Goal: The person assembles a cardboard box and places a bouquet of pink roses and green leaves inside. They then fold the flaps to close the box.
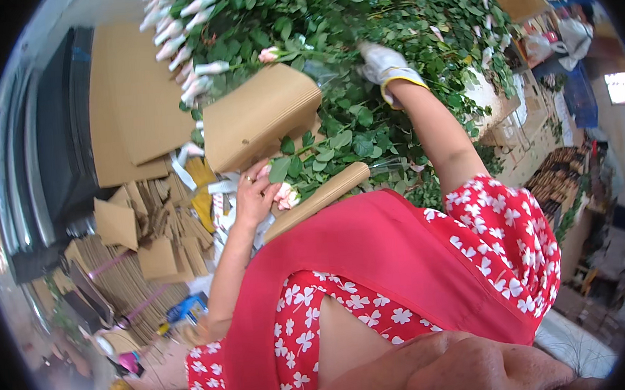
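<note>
My bare left hand (254,195), with a ring on one finger, touches the pale pink rose heads (286,195) of a leafy bunch. Whether its fingers grip a flower is unclear. The bunch lies between a thick stack of folded corrugated cardboard (263,109) and a curved cardboard sheet (318,199) against my apron (359,246). My right hand (388,67), in a white glove with a yellow cuff, reaches over the heap of green rose stems (344,24). Its fingers are blurred, and I cannot see what they hold. Another pink rose (268,54) lies beyond the folded cardboard.
White-sleeved rose heads (174,47) line the heap's left edge. Large cardboard sheets (132,99), cut cardboard pieces (156,217) and a yellow glove (202,197) lie to the left. A white foam-like block (487,96) stands at the right. Bundled stems (558,178) lie farther right.
</note>
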